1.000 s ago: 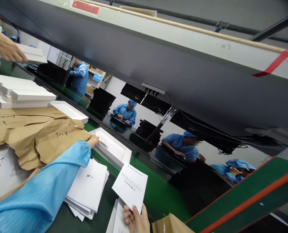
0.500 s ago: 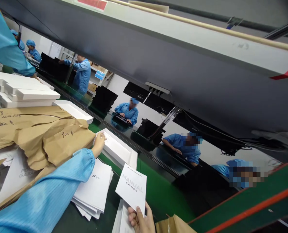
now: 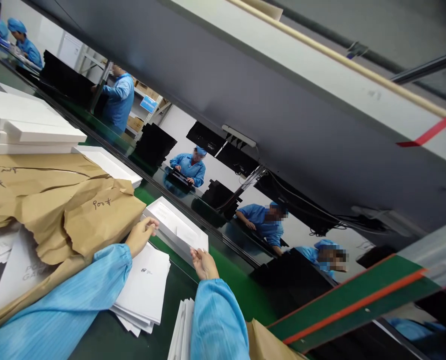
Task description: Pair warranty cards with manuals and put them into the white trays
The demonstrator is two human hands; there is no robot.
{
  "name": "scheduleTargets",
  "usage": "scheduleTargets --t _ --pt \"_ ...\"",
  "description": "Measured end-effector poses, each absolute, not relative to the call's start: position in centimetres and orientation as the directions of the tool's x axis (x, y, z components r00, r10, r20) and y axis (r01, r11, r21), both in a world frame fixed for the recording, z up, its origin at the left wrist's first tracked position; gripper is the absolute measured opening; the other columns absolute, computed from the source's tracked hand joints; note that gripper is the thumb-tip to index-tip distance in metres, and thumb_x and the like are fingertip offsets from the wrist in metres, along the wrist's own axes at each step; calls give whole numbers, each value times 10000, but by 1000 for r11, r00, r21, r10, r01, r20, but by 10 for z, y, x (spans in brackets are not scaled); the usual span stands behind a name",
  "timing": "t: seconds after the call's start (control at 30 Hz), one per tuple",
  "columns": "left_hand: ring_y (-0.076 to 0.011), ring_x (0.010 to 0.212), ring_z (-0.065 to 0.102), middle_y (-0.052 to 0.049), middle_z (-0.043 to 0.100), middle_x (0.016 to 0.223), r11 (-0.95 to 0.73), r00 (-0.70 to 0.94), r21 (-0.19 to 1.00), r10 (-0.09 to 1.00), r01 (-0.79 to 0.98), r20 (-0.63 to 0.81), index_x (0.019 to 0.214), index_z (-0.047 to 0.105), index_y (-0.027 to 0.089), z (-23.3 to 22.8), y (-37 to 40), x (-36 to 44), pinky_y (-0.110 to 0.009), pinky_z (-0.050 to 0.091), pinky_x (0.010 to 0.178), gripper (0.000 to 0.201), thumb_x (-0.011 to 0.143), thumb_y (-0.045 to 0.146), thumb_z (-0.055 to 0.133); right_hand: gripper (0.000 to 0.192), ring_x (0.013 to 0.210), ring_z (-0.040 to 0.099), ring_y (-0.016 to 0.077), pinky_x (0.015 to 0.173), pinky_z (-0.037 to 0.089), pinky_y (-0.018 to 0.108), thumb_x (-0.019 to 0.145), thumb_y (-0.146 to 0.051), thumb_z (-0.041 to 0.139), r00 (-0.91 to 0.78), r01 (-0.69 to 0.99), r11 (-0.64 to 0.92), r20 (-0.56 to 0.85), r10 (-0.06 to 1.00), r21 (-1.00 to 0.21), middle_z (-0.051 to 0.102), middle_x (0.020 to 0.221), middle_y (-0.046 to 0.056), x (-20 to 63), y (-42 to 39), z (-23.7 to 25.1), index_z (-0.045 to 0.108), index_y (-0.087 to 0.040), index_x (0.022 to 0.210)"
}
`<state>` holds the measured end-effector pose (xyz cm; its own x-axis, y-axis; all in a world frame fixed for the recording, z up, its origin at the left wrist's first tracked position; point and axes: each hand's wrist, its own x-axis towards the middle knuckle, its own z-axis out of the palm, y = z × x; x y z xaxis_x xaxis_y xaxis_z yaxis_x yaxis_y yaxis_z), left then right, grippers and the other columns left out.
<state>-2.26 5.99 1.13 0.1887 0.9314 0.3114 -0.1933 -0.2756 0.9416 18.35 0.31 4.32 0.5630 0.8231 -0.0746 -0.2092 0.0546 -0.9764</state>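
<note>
Head view: left hand (image 3: 140, 235) grips the near-left edge of a shallow white open cardboard box (image 3: 175, 230), fingers curled on its rim. Right hand (image 3: 203, 262) pinches the box's near-right corner, fingertips closed on it. Box sits on the green conveyor belt (image 3: 234, 285), against the dark rail; contents unclear. One stack of white printed booklets (image 3: 143, 290) lies just beside it, crumpled brown paper wrapping (image 3: 57, 205) to the left, stacked white box lids (image 3: 27, 130) farther back.
</note>
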Motion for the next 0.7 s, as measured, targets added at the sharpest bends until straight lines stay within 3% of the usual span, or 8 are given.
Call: scheduleTargets --t 0.23,0.43,0.53,0.6,0.7 --pt "-101 585 520 -25 549 755 -240 215 950 935 -198 281 773 482 153 7 60 -22 -253 395 619 185 700 256 348 126 837 553 181 764 451 268 587 -90 490 599 -215 31 -107 794 -976 587 655 40 198 8 34 430 -184 645" --pt "-99 588 536 -33 555 766 -247 234 962 935 -117 268 795 476 144 6 66 -26 -247 412 621 196 711 247 332 251 796 567 169 743 436 278 615 -160 540 571 -135 -10 -86 816 -991 600 765 52 185 -37 51 445 -158 847" --pt "-119 622 546 -33 564 775 -315 285 948 914 50 289 810 489 156 17 59 -34 -256 413 622 186 715 231 348 334 761 567 165 682 440 270 642 -285 559 502 102 -61 -1 865 -993 588 851 65 168 -69 55 473 -157 938" --pt "-156 703 551 -48 572 829 -436 355 859 874 270 332 835 512 167 29 45 -36 -288 408 646 193 723 222 364 357 742 564 176 652 443 282 660 -368 529 404 331 -88 57 913 -940 582 861 82 154 -92 51 499 -147 939" --pt "-253 822 532 -126 571 894 -576 490 538 814 615 312 882 543 121 43 6 -31 -363 402 654 224 711 218 434 343 814 543 197 688 439 301 693 -386 479 295 548 -66 118 948 -834 571 906 96 131 -119 34 521 -155 943"
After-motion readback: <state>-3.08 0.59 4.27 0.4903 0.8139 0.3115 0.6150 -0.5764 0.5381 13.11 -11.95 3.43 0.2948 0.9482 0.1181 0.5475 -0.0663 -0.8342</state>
